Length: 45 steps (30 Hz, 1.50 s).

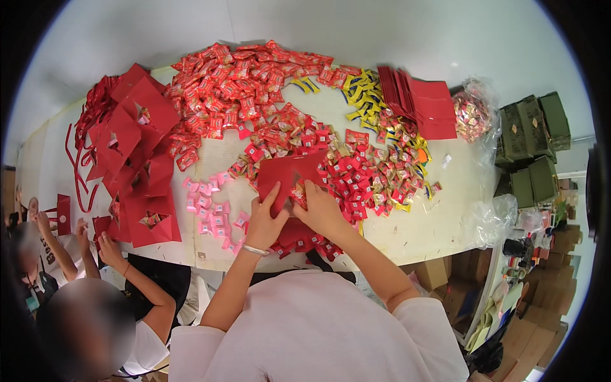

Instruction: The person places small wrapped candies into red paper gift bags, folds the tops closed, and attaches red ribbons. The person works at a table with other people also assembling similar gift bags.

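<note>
A red paper gift box point(286, 173) is in front of me over the heaped sweets, its opening facing me. My left hand point(266, 223) is closed on its left side, thumb and fingers pinching the paper. At the opening, my right hand point(320, 209) grips a red-wrapped candy point(298, 193), which lies partly inside the box. Small red cube-shaped sweets point(359, 181) spread to the right of the box and under it. Pink-wrapped sweets point(213, 213) lie to its left.
Red packets point(223, 83) are heaped at the back, with yellow-wrapped sweets point(366, 95) beside them. Flat red boxes point(436, 105) stack at back right near a plastic bag of sweets point(471, 114). Filled red boxes point(146, 165) pile at left, where co-workers' hands point(109, 249) work. Green boxes point(528, 137) stand far right.
</note>
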Motion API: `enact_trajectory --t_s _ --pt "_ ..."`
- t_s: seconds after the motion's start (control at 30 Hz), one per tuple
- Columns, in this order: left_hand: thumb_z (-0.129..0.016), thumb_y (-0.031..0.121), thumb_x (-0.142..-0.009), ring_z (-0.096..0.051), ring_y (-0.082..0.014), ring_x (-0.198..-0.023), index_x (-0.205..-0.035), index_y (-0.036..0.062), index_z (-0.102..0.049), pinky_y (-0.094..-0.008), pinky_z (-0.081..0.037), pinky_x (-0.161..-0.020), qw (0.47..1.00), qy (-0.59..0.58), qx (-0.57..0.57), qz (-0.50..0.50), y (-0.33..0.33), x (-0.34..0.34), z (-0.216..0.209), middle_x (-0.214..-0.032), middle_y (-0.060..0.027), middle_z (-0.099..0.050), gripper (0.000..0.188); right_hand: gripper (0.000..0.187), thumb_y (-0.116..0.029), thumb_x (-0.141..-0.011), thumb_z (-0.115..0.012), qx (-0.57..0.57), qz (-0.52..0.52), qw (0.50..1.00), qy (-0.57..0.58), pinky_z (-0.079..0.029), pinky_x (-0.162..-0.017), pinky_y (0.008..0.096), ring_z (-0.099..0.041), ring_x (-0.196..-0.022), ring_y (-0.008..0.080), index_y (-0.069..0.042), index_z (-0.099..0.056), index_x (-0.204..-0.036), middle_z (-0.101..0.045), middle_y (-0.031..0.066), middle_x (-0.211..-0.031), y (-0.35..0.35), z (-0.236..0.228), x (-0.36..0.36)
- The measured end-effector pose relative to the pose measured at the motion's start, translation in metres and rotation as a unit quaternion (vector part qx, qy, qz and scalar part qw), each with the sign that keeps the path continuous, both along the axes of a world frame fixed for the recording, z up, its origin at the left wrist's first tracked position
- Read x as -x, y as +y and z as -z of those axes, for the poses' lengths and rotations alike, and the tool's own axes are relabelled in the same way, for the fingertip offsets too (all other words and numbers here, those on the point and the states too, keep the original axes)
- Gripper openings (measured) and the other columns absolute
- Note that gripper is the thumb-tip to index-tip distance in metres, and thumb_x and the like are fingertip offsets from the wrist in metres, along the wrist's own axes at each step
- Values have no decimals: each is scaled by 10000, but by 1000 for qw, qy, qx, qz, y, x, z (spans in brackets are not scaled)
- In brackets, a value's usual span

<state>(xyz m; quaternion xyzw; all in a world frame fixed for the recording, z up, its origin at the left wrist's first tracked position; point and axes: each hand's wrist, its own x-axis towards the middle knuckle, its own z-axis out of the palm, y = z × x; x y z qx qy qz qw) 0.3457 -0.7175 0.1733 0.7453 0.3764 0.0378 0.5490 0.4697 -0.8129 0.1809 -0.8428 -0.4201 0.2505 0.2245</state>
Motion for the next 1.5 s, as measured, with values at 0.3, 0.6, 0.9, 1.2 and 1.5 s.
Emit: enact_trajectory --t_s 0.3,0.6,0.9,1.2,1.5 --pt "-575 165 -761 -550 -271 -877 -1317 136 -454 -333 -451 -796 994 -56 86 -29 6 5 32 -916 -192 -539 570 463 -298 -808 -583 -4 -80 996 -36 -482 -776 439 -536 -1006 384 76 -465 -1055 -492 329 -1075 -14 -4 -18" --pt "-551 99 -770 -505 -162 -687 -1350 76 -391 -287 -454 -668 981 -80 177 10 -28 3 16 -927 -142 -593 602 203 -196 -795 -566 146 -125 978 -77 -502 -578 439 -621 -704 316 2 -607 -785 -611 164 -782 -9 8 -2" --pt "-549 58 -730 -465 -167 -761 -1369 176 -394 -249 -432 -670 999 1 20 25 -4 24 17 -1052 -155 -461 669 96 -125 -782 -569 -237 121 963 31 -459 -697 398 -565 -774 311 -38 -583 -819 -577 122 -796 -22 9 -90" --pt "-566 51 -725 -465 -204 -803 -1370 158 -387 -266 -430 -706 999 39 24 7 -14 26 2 -1031 -152 -447 678 335 -100 -691 -607 141 49 961 -234 -470 -802 422 -546 -958 344 -6 -503 -995 -534 181 -1036 -22 135 -289" --pt "-557 36 -724 -457 -171 -743 -1381 147 -363 -253 -424 -659 998 55 13 13 -6 3 -5 -1075 -160 -455 694 324 -173 -695 -619 100 -62 954 -276 -489 -682 421 -592 -852 331 -51 -526 -981 -546 170 -946 26 132 -294"
